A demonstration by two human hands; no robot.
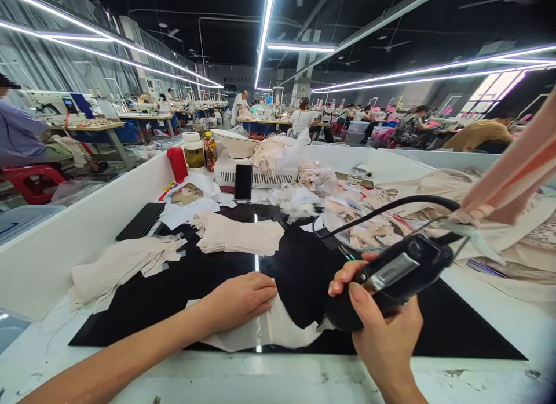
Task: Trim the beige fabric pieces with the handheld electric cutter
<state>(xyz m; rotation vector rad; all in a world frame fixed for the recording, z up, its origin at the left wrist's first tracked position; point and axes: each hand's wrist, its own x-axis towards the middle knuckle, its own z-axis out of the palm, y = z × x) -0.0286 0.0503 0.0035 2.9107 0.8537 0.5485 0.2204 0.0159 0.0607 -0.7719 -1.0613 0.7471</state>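
Observation:
My left hand (243,302) lies flat on a pale fabric piece (286,326), fingers stretched out and pressing it onto the black board (304,270). Wrapped around a black corded hand tool (386,276) is my right hand (386,328); the tool's exact kind I cannot make out. Its small metal tip meets or nearly meets the right end of that fabric piece. Beyond my left hand sits a neat stack of cut beige fabric pieces (241,233). Another beige pile (124,265) rests at the board's left edge.
A black cable (391,201) loops over the tool, near a hanging peach cloth strip (508,166). A phone (243,182) leans against a white box (226,175). Scraps (360,218) and loose fabric (512,276) lie right. White walls (87,230) edge the table; people work behind.

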